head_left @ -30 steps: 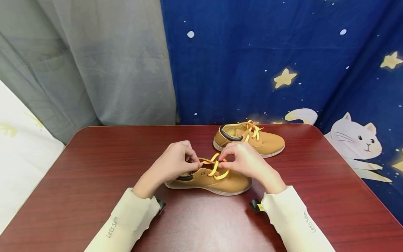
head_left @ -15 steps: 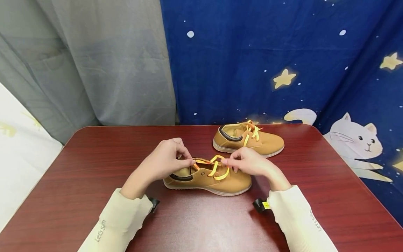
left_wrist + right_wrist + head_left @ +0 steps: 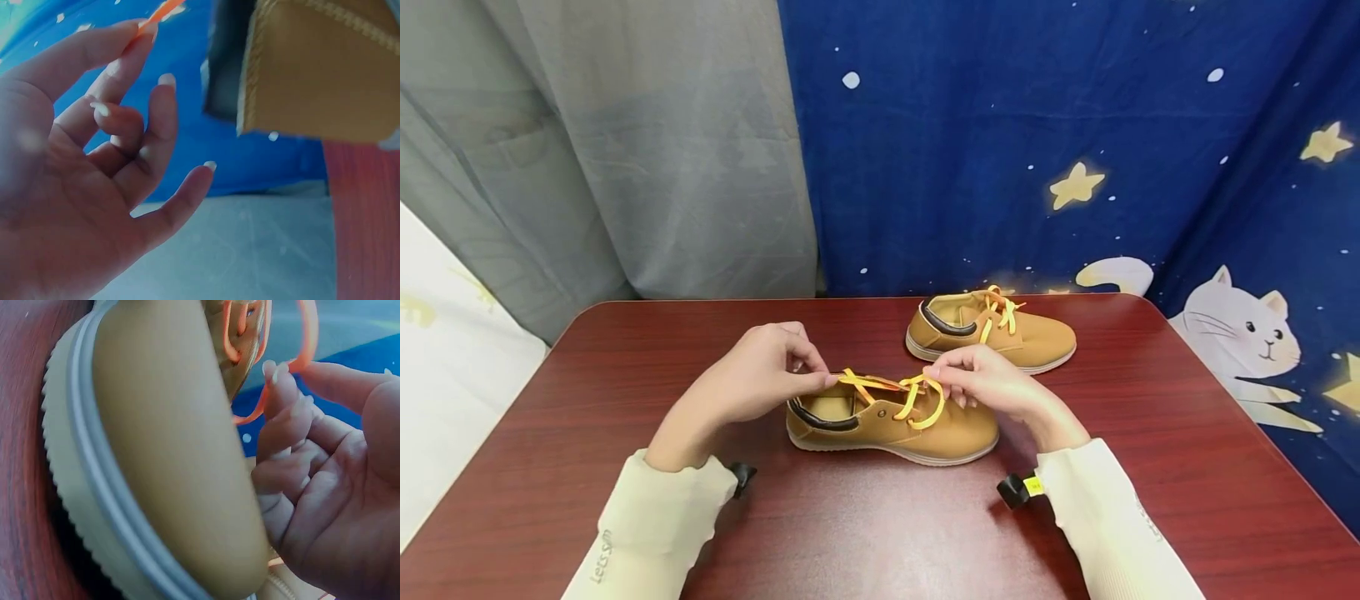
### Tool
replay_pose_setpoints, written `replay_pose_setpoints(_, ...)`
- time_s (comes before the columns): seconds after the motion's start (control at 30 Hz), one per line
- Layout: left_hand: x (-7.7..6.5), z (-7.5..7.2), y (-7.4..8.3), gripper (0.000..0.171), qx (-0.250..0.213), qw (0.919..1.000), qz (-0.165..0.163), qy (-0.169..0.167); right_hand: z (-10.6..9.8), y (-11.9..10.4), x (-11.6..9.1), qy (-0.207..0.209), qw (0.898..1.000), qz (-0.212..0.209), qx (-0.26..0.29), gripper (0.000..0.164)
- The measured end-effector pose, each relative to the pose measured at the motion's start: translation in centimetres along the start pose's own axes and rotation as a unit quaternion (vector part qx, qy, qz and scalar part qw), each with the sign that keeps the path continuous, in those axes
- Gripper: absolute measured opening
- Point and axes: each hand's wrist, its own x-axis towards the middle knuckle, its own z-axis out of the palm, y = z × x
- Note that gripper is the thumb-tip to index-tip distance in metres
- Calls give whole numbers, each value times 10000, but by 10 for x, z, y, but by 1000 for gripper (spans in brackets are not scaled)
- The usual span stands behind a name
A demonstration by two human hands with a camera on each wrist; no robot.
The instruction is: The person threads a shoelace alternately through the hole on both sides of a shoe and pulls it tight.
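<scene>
A tan shoe (image 3: 955, 433) with a yellow shoelace (image 3: 936, 414) stands on the table, toe to the right. Above its heel opening, my left hand (image 3: 760, 371) pinches one stretch of the lace between thumb and forefinger; the left wrist view shows the lace (image 3: 164, 10), orange there, at those fingertips, the other fingers loosely bent. Over the front of the lacing, my right hand (image 3: 992, 383) pinches the lace too. In the right wrist view a loop of lace (image 3: 309, 331) rises from the thumb and forefinger, beside the shoe's toe (image 3: 162, 425).
A second tan shoe (image 3: 1045, 337), its lace tied, stands behind near the table's back edge. The dark red table (image 3: 647, 375) extends on both sides. Grey and blue curtains (image 3: 925, 167) hang right behind it.
My left hand has moved left toward the heel, drawing the lace along. My right hand shifted slightly right, then lifted a lace loop a little. The shoe has stayed nearly in place.
</scene>
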Motion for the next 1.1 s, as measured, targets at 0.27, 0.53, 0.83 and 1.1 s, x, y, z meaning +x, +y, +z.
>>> replay_pose_setpoints(0.27, -12, -23, -2, 10, 53, 9999, -129, 42, -6, 2, -3, -257, 9975, -247, -604, 19)
replay_pose_setpoints(0.53, -24, -38, 0, 7, -57, 9996, -285, 67, 1, 4, 0, -149, 9934, -770, -833, 25)
replay_pose_setpoints(0.83, -36, -55, -3, 10, 101, 9997, -50, 232, 8, 6, 4, 349, 9908, -1006, -831, 12)
replay_pose_setpoints(1.1, -46, -69, -11, 4, 20, 9977, 83, 672, 7, 6, 3, 363, 9903, -936, -957, 7)
